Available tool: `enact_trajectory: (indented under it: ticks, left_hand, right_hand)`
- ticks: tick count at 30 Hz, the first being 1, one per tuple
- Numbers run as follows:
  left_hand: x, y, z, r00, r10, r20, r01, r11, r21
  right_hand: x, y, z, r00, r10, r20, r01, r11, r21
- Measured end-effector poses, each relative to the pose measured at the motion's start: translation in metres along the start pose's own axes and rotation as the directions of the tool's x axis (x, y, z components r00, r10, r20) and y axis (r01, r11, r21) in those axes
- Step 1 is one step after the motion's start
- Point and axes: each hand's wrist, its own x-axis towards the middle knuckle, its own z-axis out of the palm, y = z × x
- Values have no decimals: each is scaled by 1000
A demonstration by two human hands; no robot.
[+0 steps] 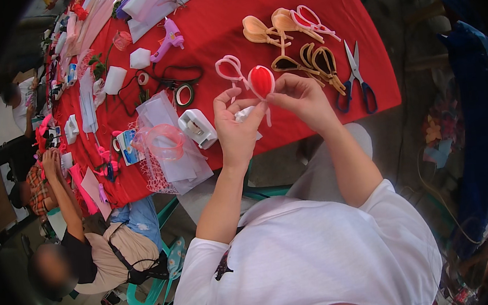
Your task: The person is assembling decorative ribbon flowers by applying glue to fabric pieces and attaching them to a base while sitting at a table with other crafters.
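Between my two hands is a petal shape [261, 82] of red fuzzy pipe cleaner, edged in pink, standing above my fingertips. My left hand [235, 121] pinches its lower end from the left. The thumb and fingers of my right hand [300, 97] close on the same base from the right. Just beyond my left fingers is a pink pipe-cleaner loop [229, 67] with an open middle; whether it lies on the table or is held, I cannot tell. Something small and white [245, 114] shows beneath my left hand.
Yellow petals [256, 30], brown loops [324, 63] and blue-handled scissors [358, 77] lie on the red tablecloth [216, 17]. Leftward are a tape dispenser [197, 128], green tape [183, 95], sheets [168, 130] and a purple glue gun [169, 38]. Another person [113, 243] sits at left.
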Motion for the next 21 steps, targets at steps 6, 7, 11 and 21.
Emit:
enact_trajectory:
  ticks: [6,7,11,21]
  left_hand:
    - [-6,3,6,993,115,-17,-108,964,244]
    - [-6,3,6,992,124,-23,-114,959,258]
    - [-7,6,10,988,152,-22,-141,953,268]
    - [-4,-12,2,979,197,-45,-178,946,272]
  right_hand:
    - [-2,1,0,1000,-15,1,15,999,-43]
    - [-2,1,0,1000,-17,1,17,999,-41]
    - [-1,2,0,999,-45,16,46,999,-18]
    - [3,19,2,983,-183,8,180,959,-220]
